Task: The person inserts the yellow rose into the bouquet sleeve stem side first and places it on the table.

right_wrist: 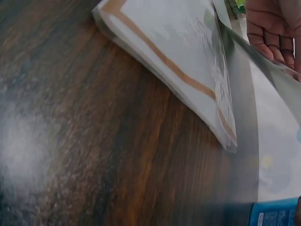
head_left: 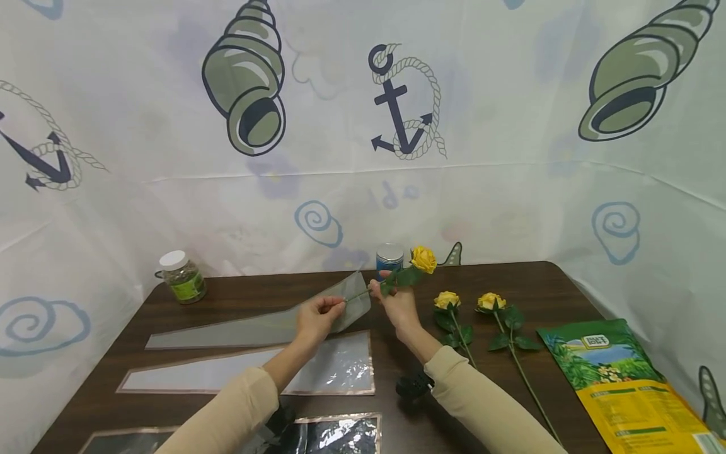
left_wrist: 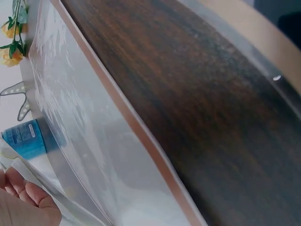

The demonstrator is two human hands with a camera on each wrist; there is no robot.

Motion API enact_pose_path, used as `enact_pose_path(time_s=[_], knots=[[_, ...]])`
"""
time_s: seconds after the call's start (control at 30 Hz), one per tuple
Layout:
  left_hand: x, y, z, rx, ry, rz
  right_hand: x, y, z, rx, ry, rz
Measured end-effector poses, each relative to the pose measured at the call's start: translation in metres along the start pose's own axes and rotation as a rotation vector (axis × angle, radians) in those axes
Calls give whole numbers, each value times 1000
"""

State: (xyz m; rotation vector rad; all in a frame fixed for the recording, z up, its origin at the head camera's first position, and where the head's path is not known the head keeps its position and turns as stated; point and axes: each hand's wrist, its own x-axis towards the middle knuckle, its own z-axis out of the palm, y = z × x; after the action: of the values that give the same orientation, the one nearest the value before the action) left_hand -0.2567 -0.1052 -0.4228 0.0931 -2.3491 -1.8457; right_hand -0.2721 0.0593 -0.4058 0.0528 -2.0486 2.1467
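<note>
In the head view, my right hand [head_left: 399,309] holds a yellow rose [head_left: 424,259] by its stem, close below the bloom and leaves. The stem slants down left to the mouth of a translucent flower sleeve [head_left: 353,312]. My left hand [head_left: 319,318] pinches the sleeve near that mouth; whether its fingertips also grip the stem I cannot tell. In the left wrist view, the curled left hand [left_wrist: 30,200] shows at the lower left beside the film. The right wrist view shows the left hand's palm [right_wrist: 275,33] behind the film; my right hand is mostly out of that frame.
A second sleeve [head_left: 331,366] lies nearer, with another [head_left: 340,435] at the front edge. Two yellow roses, one left [head_left: 448,301] and one right [head_left: 492,302], lie at right beside a green-yellow bag [head_left: 624,391]. A blue can [head_left: 389,257] and a lidded jar [head_left: 184,280] stand behind.
</note>
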Motion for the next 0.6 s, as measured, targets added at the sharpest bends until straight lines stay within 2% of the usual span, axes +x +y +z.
enact_pose_path(time_s=[0.23,0.43,0.6], knots=[[-1,1,0,20,-2,13,1,-3,-5,113,92,-46],[-1,2,0,1,-21,-23,0,-10,-6,192,167,-3],[-1,3,0,-5,-16,-10,-1,-12,-5,198,187,26]])
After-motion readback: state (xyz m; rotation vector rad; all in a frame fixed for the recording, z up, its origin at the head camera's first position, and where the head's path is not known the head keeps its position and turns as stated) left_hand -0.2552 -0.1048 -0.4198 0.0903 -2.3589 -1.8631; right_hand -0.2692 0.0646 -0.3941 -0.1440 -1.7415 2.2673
